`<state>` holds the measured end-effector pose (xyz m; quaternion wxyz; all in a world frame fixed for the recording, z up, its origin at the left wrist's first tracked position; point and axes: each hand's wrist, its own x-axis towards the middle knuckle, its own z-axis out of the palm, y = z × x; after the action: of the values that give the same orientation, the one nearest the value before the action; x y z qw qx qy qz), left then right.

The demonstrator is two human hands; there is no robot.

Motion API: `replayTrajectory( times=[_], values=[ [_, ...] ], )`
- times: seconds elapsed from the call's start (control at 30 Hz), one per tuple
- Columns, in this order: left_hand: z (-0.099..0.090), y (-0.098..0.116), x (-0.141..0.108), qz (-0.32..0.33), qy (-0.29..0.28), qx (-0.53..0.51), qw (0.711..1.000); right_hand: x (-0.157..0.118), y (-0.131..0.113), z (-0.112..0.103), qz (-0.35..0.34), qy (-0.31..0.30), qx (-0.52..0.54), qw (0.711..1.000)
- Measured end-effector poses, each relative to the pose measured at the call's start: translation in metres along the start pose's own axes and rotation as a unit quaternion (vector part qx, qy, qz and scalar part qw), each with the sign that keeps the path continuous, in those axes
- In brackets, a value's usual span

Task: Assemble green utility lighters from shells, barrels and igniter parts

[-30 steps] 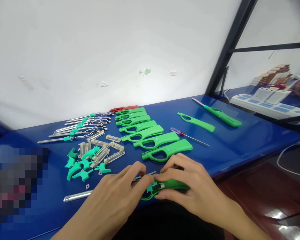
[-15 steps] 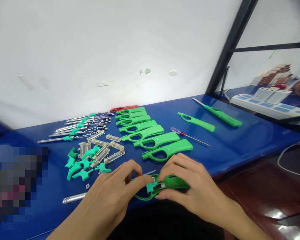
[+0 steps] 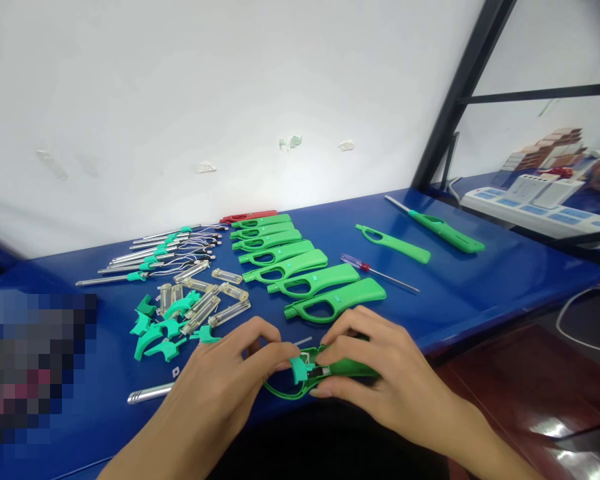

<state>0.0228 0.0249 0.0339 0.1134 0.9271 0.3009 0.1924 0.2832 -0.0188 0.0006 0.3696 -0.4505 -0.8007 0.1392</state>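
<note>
An open green lighter shell lies at the near table edge between my hands. Inside it sit a teal trigger, a black and silver igniter part and white wire. My right hand is closed round the shell's handle, thumb on the near rim and fingers on the far one. My left hand is closed at the looped front end, its thumb beside the trigger; its other fingertips are partly hidden. A silver metal tube sticks out left from under my left hand.
Green lighter shells lie in a row ahead, a red one farthest. Left are teal triggers, clear fuel tanks and wired metal tubes. Right are a screwdriver, another shell half and an assembled lighter.
My left thumb has drawn back slightly left from the white wire, uncovering more of the trigger, which looks slightly turned. My right hand has barely moved.
</note>
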Motion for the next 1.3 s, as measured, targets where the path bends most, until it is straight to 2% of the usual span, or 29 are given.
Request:
replayTrajectory(
  times=[0.23,0.37,0.53,0.77,0.93,1.3],
  values=[
    [0.007,-0.002,0.007,0.032,0.073,-0.037,0.996,0.0,0.0,-0.001,-0.001,-0.003,-0.004,1.0],
    [0.006,-0.004,0.004,0.038,0.059,-0.011,0.997,0.0,0.0,-0.001,0.002,-0.003,0.001,1.0],
    [0.002,-0.006,-0.001,0.088,0.043,0.064,0.993,-0.001,-0.001,0.0,0.008,-0.006,0.003,1.0],
    [0.005,0.004,0.007,0.146,0.056,0.136,0.978,-0.001,0.0,-0.001,0.008,-0.01,0.005,1.0],
    [0.009,0.009,0.009,0.158,0.136,0.143,0.967,0.0,-0.001,-0.001,0.008,-0.011,0.011,1.0],
    [0.013,0.001,0.007,0.202,0.161,0.118,0.959,-0.001,0.001,0.0,-0.003,0.009,0.02,1.0]
  ],
)
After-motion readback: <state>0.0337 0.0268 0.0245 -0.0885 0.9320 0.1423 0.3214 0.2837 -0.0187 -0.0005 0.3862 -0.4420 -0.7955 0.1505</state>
